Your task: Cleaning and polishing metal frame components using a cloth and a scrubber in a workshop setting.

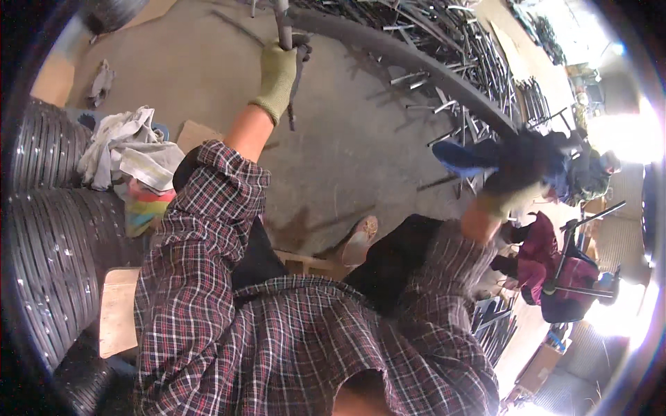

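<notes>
My left hand (279, 76), in a green glove with dark fingers, is closed around a grey metal tube (283, 24) at the top. A thin dark strip (292, 114) hangs just below that fist. At the right, my right hand (510, 191), gloved too, is smeared by motion, and its fingers cannot be made out. Blurred blue material (461, 158) shows beside it; whether the hand grips this is unclear. A long dark metal bar (416, 59), bent in the picture, runs from near the left hand toward the right one.
Many loose metal tubes (479, 52) lie heaped on the floor at the far right. Stacked coils of dark strip (52, 256) stand at the left, with grey cloths (132, 149) over them. A person in maroon (555, 274) works at the right with thin rods. Cardboard (119, 312) sits near my left side.
</notes>
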A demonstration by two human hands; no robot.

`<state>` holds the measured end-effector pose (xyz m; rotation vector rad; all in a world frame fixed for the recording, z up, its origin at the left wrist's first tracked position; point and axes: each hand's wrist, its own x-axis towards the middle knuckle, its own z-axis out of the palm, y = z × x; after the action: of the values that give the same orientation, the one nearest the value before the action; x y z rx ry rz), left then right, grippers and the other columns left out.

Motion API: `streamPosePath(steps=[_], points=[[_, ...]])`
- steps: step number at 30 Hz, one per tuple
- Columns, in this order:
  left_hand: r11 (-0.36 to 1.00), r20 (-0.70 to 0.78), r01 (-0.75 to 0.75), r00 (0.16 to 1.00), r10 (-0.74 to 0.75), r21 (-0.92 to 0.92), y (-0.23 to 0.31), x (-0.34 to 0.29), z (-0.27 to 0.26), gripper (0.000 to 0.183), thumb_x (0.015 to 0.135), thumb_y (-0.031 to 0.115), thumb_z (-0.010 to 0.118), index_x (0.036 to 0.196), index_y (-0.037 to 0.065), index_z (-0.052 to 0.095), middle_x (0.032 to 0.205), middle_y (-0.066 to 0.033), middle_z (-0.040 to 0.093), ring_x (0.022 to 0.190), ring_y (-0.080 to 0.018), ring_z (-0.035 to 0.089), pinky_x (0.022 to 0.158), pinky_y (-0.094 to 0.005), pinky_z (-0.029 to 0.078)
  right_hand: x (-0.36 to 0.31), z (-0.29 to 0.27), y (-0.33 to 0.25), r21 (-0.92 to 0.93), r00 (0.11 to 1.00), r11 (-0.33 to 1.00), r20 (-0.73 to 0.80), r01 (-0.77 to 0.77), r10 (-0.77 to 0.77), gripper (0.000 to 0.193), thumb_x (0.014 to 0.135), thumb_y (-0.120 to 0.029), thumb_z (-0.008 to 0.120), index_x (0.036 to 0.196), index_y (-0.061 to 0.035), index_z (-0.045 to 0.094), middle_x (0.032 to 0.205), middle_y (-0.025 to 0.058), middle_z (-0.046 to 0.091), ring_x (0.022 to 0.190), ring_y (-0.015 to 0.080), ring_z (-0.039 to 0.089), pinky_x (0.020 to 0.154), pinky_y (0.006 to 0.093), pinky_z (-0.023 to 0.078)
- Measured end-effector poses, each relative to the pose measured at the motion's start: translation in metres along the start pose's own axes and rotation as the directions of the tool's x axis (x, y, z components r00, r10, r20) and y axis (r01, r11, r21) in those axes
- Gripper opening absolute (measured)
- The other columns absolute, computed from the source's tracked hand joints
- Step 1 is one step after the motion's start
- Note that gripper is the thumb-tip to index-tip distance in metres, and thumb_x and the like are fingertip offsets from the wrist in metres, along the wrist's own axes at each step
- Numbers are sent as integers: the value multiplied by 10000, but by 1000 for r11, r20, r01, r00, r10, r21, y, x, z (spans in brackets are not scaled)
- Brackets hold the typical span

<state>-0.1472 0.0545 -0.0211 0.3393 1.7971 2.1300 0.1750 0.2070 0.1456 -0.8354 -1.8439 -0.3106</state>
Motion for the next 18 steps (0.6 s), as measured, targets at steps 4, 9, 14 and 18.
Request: streamPosePath(steps=[4,9,14,18], points=[[988,98,17,995,-2,-151,-3,-5,6,222,791,30,688,1009,-11,674,891,-79,699,832,-179,655,767,-293,514,38,-46,-43,-437,919,809,141,392,-369,128,837,-136,611,882,-16,622,835,62,627,680,143,608,669,322,522],[965,128,24,992,10,-262,-19,2,1,242,783,44,685,1019,-7,670,923,-84,699,850,-195,660,801,-312,517,49,-31,-22,-140,886,875,77,464,-457,155,821,-140,635,913,-18,663,626,27,605,622,189,600,778,352,528],[986,110,53,993,-36,-160,-20,8,10,268,788,24,671,1054,-6,648,955,-87,692,862,-206,662,773,-328,528,36,-39,-49,324,990,940,-122,105,-68,258,863,-199,646,1015,4,599,835,11,612,712,141,601,749,313,497],[977,125,82,990,-58,-198,-31,4,21,273,789,-14,656,1061,-20,637,972,-98,689,863,-212,669,788,-327,542,46,-43,-62,736,986,676,-134,36,94,309,847,-191,677,1087,-18,585,871,28,623,849,166,640,870,343,513]])
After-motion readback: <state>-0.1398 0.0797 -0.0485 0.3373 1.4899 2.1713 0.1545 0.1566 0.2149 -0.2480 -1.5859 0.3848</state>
